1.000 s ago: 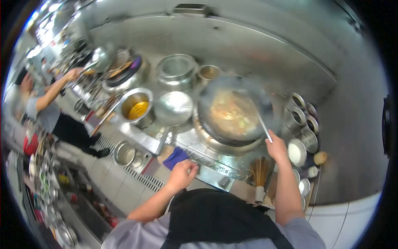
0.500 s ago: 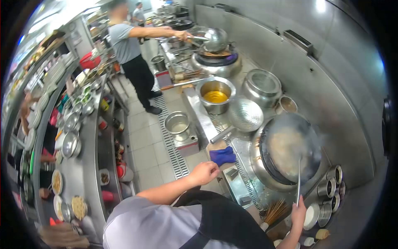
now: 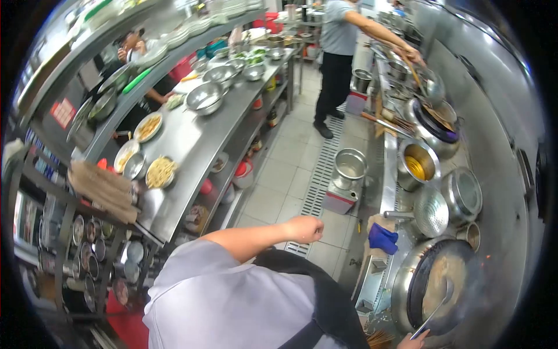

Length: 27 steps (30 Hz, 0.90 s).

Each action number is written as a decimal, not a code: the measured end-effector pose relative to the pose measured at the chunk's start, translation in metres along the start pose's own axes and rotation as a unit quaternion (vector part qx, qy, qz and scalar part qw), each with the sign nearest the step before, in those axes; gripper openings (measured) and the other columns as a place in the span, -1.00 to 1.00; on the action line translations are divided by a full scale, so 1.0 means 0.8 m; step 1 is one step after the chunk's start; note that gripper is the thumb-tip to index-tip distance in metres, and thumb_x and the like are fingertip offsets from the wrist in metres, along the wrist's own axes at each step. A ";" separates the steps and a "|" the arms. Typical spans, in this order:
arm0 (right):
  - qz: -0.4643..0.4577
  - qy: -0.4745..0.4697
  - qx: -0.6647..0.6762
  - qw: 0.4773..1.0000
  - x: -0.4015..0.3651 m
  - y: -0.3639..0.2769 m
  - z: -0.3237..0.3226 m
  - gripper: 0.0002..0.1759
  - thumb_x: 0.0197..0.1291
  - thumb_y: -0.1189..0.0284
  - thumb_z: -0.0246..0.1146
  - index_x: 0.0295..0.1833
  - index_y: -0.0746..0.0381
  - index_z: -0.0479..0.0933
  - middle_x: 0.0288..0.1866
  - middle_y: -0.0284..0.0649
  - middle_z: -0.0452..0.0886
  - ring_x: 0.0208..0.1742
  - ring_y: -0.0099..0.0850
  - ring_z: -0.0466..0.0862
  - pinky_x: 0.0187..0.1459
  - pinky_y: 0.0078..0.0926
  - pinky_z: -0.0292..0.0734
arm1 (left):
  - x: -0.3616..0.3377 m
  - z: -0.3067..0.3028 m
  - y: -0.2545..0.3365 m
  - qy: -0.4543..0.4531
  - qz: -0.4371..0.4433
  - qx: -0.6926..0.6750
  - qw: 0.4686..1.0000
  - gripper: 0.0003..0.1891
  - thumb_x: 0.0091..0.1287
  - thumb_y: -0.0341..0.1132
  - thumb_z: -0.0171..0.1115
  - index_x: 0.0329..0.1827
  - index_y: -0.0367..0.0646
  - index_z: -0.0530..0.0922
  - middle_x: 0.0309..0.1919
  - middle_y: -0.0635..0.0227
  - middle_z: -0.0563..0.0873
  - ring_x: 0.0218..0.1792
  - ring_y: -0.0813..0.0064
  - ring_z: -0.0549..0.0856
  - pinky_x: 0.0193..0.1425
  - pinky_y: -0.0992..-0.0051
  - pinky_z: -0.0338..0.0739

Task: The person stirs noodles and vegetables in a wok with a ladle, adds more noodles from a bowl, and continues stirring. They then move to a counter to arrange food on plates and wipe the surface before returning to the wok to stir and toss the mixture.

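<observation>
The right hand (image 3: 416, 341) is seen only in part at the bottom edge, closed round the end of a ladle (image 3: 431, 314). The long handle is gripped at its far end, probably so that the hand is kept away from the heat. The bowl of the ladle is laid in the wok (image 3: 418, 299), which is set in the round stove opening at the lower right, and pale food (image 3: 444, 273) is spread across the wok's bottom under a little smoke.

The left hand (image 3: 306, 228) is curled shut with nothing in it. It is held out over the tiled floor (image 3: 279, 186), apart from the stove, with the arm stretched across the body. A blue cloth (image 3: 382, 238) is left on the stove edge near this hand, likely so that hot handles can be taken with it.

A strainer (image 3: 431, 212) is parked just beside the wok with its handle pointed toward the aisle, within easy reach. Behind it a pot of oil (image 3: 417, 164) and a lidded pot (image 3: 463, 195) are lined up along the wall. A small pot (image 3: 349, 166) is stood on a box in the aisle. Bowls and plates of food are laid out on the long counter (image 3: 192, 145) on the left, and a co-worker (image 3: 337, 41) is busy at a farther stove
</observation>
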State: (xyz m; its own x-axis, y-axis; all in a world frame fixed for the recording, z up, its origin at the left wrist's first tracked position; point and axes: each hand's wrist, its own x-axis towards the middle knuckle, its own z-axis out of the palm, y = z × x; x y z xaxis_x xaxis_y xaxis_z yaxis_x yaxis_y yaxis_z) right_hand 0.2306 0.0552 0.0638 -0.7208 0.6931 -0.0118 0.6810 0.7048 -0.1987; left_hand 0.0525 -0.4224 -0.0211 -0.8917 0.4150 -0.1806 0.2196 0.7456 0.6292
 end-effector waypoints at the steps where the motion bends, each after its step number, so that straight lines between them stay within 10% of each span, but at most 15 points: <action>1: -0.031 -0.006 0.005 1.000 0.000 -0.016 -0.005 -0.28 0.15 0.48 0.25 0.46 0.20 0.25 -0.12 0.10 0.64 -0.12 -0.08 0.67 -0.05 -0.20 0.53 | -0.008 -0.004 -0.016 0.018 -0.019 -0.022 0.999 -0.76 0.24 -0.18 0.21 -0.26 -0.19 0.60 -0.33 0.15 0.69 -0.24 0.11 0.67 -0.11 0.21 0.55; 7: -0.215 -0.169 0.034 0.961 -0.030 -0.139 0.004 -0.28 0.14 0.47 0.27 0.45 0.20 0.26 -0.15 0.07 0.64 -0.16 -0.13 0.67 -0.08 -0.24 0.54 | -0.086 -0.032 -0.153 0.206 -0.178 -0.205 0.940 -0.75 0.30 -0.22 0.14 -0.18 -0.23 0.61 -0.39 0.18 0.71 -0.29 0.31 0.71 -0.16 0.30 0.57; 14: -0.309 -0.326 -0.028 0.893 -0.093 -0.260 0.060 -0.27 0.13 0.47 0.28 0.45 0.21 0.27 -0.18 0.03 0.65 -0.20 -0.20 0.68 -0.12 -0.28 0.56 | -0.324 -0.089 -0.320 0.621 -0.356 -0.482 0.506 -0.78 0.41 -0.24 -0.03 -0.11 -0.19 0.49 -0.39 0.32 0.58 -0.49 0.48 0.61 -0.37 0.48 0.56; 18: -0.341 -0.322 -0.067 0.881 -0.119 -0.308 0.073 -0.31 0.12 0.47 0.32 0.41 0.23 0.33 -0.25 -0.10 0.64 -0.28 -0.40 0.64 -0.21 -0.43 0.56 | -0.424 -0.151 -0.371 0.664 -0.385 -0.479 0.427 -0.78 0.40 -0.24 0.01 -0.07 -0.22 0.43 -0.34 0.31 0.57 -0.44 0.46 0.66 -0.43 0.48 0.59; 20: -0.320 -0.370 -0.061 0.870 -0.129 -0.322 0.065 -0.36 0.21 0.45 0.22 0.42 0.26 0.30 -0.09 0.15 0.65 -0.07 -0.14 0.69 -0.01 -0.20 0.52 | -0.432 -0.164 -0.399 0.638 -0.424 -0.484 0.424 -0.76 0.34 -0.31 0.07 -0.04 -0.29 0.49 -0.24 0.20 0.62 -0.30 0.29 0.73 -0.37 0.40 0.68; 22: -0.366 -0.310 0.083 0.873 -0.080 -0.265 0.116 -0.39 0.17 0.40 0.28 0.36 0.27 0.39 -0.17 0.10 0.66 -0.11 -0.26 0.69 -0.06 -0.25 0.53 | -0.432 -0.147 -0.419 0.677 -0.292 -0.531 0.417 -0.62 0.32 -0.33 0.09 0.14 -0.36 0.45 -0.03 0.07 0.64 -0.13 0.14 0.73 -0.16 0.32 0.73; 24: -0.233 -0.175 -0.117 0.949 -0.072 -0.280 0.066 -0.54 0.19 0.35 0.25 0.17 0.34 0.50 -0.16 0.09 0.66 -0.11 -0.05 0.67 -0.03 -0.16 0.54 | -0.435 -0.139 -0.430 0.650 -0.275 -0.543 0.455 -0.55 0.36 -0.29 0.10 0.24 -0.38 0.40 0.12 0.03 0.59 -0.05 0.08 0.70 0.11 0.28 0.66; 26: -0.236 0.114 -0.106 0.959 -0.028 -0.200 0.076 -0.51 0.20 0.33 0.23 0.23 0.27 0.44 0.15 0.08 0.52 0.15 0.01 0.53 0.12 -0.11 0.48 | -0.424 -0.138 -0.443 0.639 -0.281 -0.558 0.448 -0.54 0.42 -0.24 0.04 0.27 -0.37 0.38 0.11 0.09 0.60 0.06 0.17 0.64 0.19 0.30 0.60; 27: -0.104 0.057 -0.083 0.989 -0.034 -0.200 0.033 -0.41 0.20 0.34 0.24 0.35 0.23 0.33 0.26 0.07 0.42 0.25 0.01 0.45 0.21 -0.13 0.44 | -0.416 -0.152 -0.418 0.621 -0.305 -0.549 0.469 -0.55 0.40 -0.25 0.06 0.25 -0.37 0.41 0.10 0.12 0.61 0.04 0.20 0.65 0.16 0.34 0.61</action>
State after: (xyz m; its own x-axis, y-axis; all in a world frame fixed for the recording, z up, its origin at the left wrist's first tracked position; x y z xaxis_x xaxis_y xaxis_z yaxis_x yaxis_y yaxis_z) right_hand 0.1377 -0.0805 0.0699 -0.8352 0.5355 0.1248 0.5375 0.8430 -0.0207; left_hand 0.2273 -0.8734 -0.0795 -0.3485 -0.8328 -0.4301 0.0465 -0.4737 0.8795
